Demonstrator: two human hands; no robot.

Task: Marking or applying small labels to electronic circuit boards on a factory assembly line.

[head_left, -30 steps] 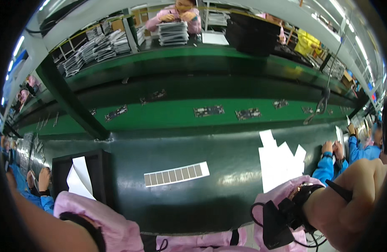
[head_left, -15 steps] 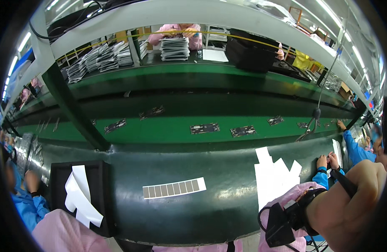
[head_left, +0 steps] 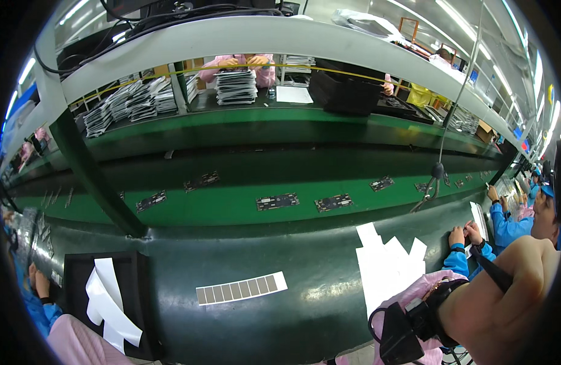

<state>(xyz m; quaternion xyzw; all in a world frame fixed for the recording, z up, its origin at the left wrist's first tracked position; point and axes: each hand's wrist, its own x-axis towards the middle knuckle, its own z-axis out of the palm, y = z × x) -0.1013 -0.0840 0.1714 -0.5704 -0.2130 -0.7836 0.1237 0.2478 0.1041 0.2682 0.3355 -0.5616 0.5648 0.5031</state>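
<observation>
Right hand [head_left: 502, 298] up close to the camera, fingers curled; cannot tell if they grip the black tapered item [head_left: 492, 269] beside them. Left hand out of view, grip unknown. Just left of the right hand: overlapping plain white sheets [head_left: 387, 267]. Farther left, well apart from it: flat white strip with grey-brown rectangles [head_left: 241, 289], on the dark green worktop [head_left: 244, 334]. Farthest left: black rectangular tray [head_left: 140, 298], curled white paper [head_left: 105, 298] inside.
</observation>
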